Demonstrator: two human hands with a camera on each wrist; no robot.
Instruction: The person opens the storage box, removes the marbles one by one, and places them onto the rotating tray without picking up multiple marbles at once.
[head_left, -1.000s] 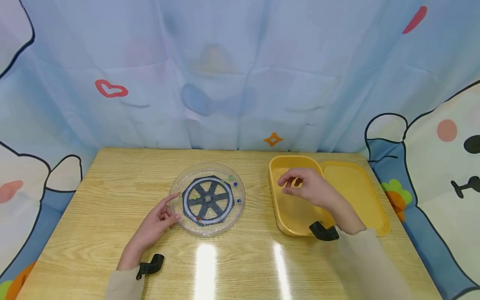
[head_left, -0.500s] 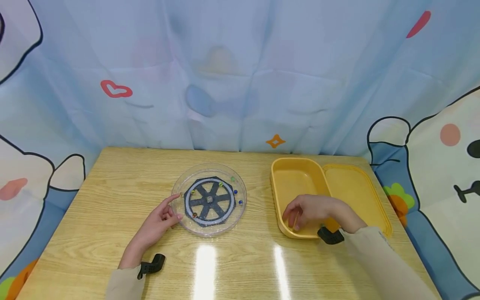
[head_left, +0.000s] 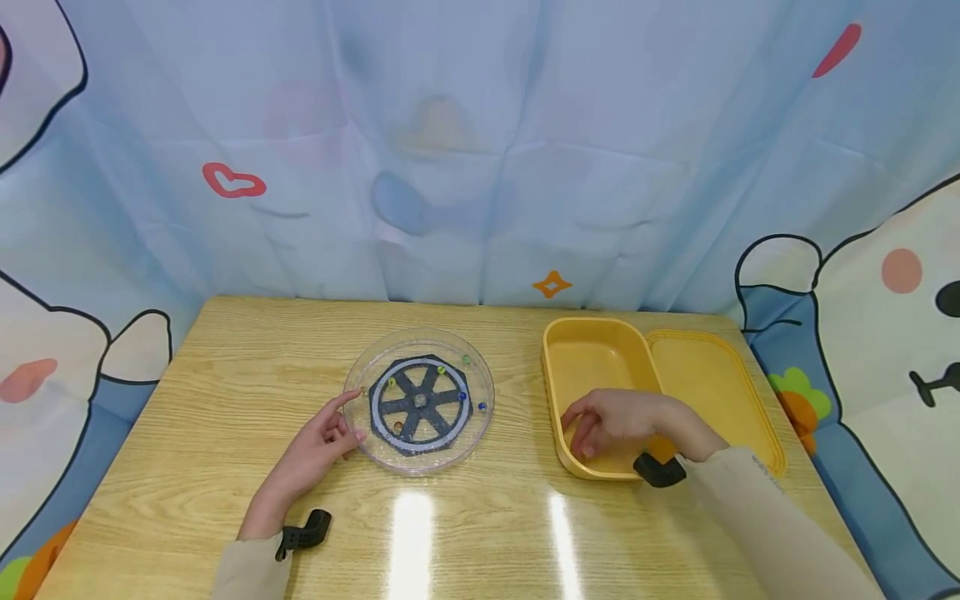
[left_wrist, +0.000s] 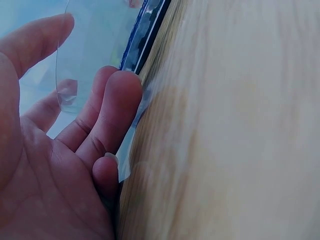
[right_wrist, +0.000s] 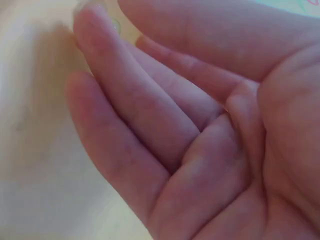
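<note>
In the head view my left hand [head_left: 311, 446] holds the left rim of a round clear plastic dish [head_left: 420, 335], index fingertip and thumb tip at its edge. The left wrist view shows the fingers beside the transparent wall, close to the tabletop. Several small glass marbles lie in the dish, among them a blue marble [head_left: 482, 407] and an amber marble [head_left: 398, 426]. My right hand [head_left: 618, 417] reaches down into a yellow box [head_left: 591, 333], thumb and index finger apart near its front left corner. A small greenish marble [right_wrist: 116, 26] shows beside a fingertip in the right wrist view.
A dark spoked wheel shape with a pale ring [head_left: 420, 400] shows inside the dish's outline. The yellow lid [head_left: 708, 383] lies flat, right of the box. Behind the wooden table [head_left: 270, 342] hangs a blue cartoon curtain [head_left: 450, 167].
My right hand has come down from above the box's middle toward its front left corner. Some marbles have rolled within the dish. The left hand stays at the rim.
</note>
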